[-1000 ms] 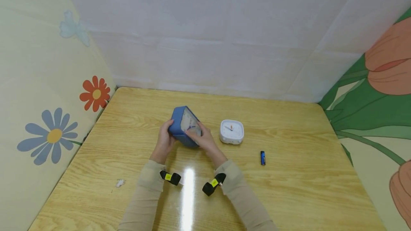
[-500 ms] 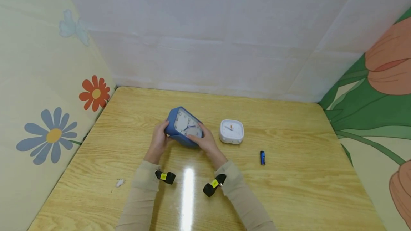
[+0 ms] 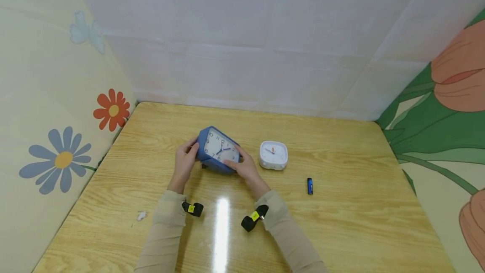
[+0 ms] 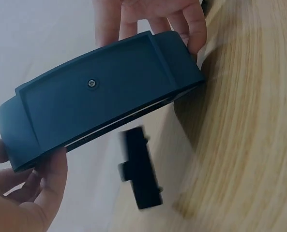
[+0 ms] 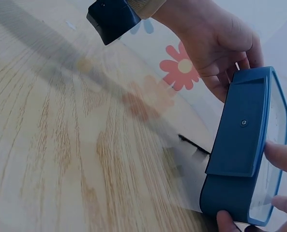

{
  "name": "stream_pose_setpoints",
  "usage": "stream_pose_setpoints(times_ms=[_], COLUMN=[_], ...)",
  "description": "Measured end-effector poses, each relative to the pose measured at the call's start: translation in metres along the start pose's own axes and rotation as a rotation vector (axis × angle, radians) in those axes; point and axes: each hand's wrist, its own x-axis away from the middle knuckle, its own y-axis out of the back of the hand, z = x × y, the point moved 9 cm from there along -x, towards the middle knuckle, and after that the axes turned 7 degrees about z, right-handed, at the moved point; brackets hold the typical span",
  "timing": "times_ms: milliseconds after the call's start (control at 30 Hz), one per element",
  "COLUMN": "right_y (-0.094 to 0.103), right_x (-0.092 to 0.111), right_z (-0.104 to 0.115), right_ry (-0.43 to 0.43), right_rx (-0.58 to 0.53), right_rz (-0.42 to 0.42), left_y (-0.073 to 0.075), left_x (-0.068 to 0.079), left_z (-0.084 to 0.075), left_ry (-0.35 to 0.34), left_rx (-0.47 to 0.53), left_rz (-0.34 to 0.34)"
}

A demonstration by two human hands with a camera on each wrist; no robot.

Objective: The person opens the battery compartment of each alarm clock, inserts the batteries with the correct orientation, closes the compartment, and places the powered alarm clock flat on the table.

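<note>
A blue alarm clock (image 3: 221,147) with a white face is held tilted above the table between both hands. My left hand (image 3: 185,161) grips its left end, thumb on the blue side and fingers behind. My right hand (image 3: 247,169) holds the lower right corner, with the thumb over the front glass. The left wrist view shows the clock's blue underside (image 4: 97,96) with a screw in it. Below the clock, apart from the fingers, is a small flat black piece (image 4: 142,168) with tabs, like a battery cover; its thin edge (image 5: 194,144) shows in the right wrist view.
A small white alarm clock (image 3: 273,155) stands just right of my right hand. Farther right lies a blue battery (image 3: 310,186) on the wooden table (image 3: 348,214). A whitish mark (image 3: 142,215) is on the table at left, and a pale cloth wall (image 3: 242,54) rises behind.
The blue clock has turned so its face shows more fully upward. My left hand has shifted left and regripped its end. A dark piece now shows below the clock's lower left.
</note>
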Motion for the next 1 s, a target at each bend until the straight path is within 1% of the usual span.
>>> stream_pose_setpoints(times_ms=[67,133,233,433,567,700,800,900,1000], right_y=[0.0,0.0,0.0,0.003,0.004,0.004,0.003,0.002,0.001], right_x=[-0.001,-0.002,-0.002,0.0,0.002,0.002,0.002,0.001,0.0], right_z=[-0.001,-0.002,-0.003,0.001,0.004,0.005,0.006,0.006,0.006], right_ry=[-0.002,-0.004,-0.004,0.013,0.028,0.05,0.068,0.083,0.101], right_rx=[-0.003,-0.012,-0.012,0.018,0.025,0.034,0.063,0.121,0.177], right_rz=[0.0,0.007,0.009,-0.008,-0.021,-0.026,-0.031,-0.038,-0.05], left_y=[0.002,0.003,0.004,0.005,0.007,0.008,0.01,0.013,0.014], left_x=[0.001,0.001,0.0,-0.001,-0.001,0.0,0.001,0.003,0.006], left_z=[-0.005,-0.009,-0.01,-0.005,-0.002,0.004,0.011,0.015,0.016], left_ry=[-0.049,-0.084,-0.103,-0.079,-0.072,-0.053,-0.021,-0.007,-0.011], left_rx=[-0.058,-0.089,-0.105,-0.112,-0.095,-0.091,-0.105,-0.155,-0.248], left_rz=[-0.025,-0.044,-0.055,-0.055,-0.056,-0.036,-0.021,-0.022,-0.023])
